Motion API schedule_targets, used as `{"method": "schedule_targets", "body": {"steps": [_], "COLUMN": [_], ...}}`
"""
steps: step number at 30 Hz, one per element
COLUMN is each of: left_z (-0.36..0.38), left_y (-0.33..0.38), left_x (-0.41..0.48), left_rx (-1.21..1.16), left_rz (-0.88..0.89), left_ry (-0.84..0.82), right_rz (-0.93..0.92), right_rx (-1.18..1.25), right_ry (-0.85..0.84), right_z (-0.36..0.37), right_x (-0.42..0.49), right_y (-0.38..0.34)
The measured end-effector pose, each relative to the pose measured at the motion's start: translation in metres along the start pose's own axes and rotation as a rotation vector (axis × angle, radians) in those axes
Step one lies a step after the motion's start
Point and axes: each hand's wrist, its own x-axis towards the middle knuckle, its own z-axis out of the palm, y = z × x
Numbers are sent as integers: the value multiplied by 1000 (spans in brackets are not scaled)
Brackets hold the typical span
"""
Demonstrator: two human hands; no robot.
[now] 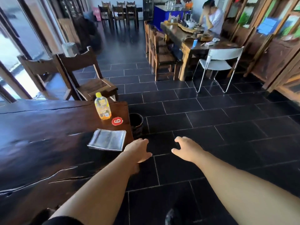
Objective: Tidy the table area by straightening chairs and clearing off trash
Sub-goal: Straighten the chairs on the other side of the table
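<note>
Two bare forearms reach out from the bottom of the view, the left one coming out of a black sleeve. The left hand hangs just past the right edge of the table, fingers loosely curled downward and holding nothing. The right hand is out over the floor, well apart from the table, with its fingers relaxed, its thumb apart from them, and nothing in it.

The long dark wooden table fills the left side. Behind its far edge stands a dark wooden chair, turned at an angle to the table, with a second chair to its left by the windows. A dark bin stands on the floor, just beside the table's right edge near the far right corner.

A clear plastic packet lies flat on the table by the right edge, just beside the left hand; whether they touch cannot be told. A bottle with a yellow cap and yellow label stands upright near the far right corner. A red disc marked with a white 6 lies just beside the bottle, toward the right edge.

Across the floor a white folding chair stands at the end of a second table, where a person sits.
</note>
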Motion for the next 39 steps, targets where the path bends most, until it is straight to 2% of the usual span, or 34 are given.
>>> {"method": "schedule_targets", "body": {"steps": [8, 12, 17, 30, 39], "left_z": [-41, -58, -93, -203, -280], "left_y": [20, 13, -10, -83, -129], "left_x": [96, 145, 216, 482, 601], "left_rx": [-44, -125, -175, -171, -111], "left_rz": [-116, -162, -219, -231, -282], "left_ry": [77, 139, 193, 229, 236], "right_rz": [-112, -99, -145, -248, -363], "right_rx": [-7, 121, 100, -16, -118], "right_ry": [-58, -62, -69, -80, -83], "right_z": [-62, -85, -118, -221, -281], "right_x": [112, 171, 256, 541, 700], "right_y": [34, 36, 30, -31, -72]}}
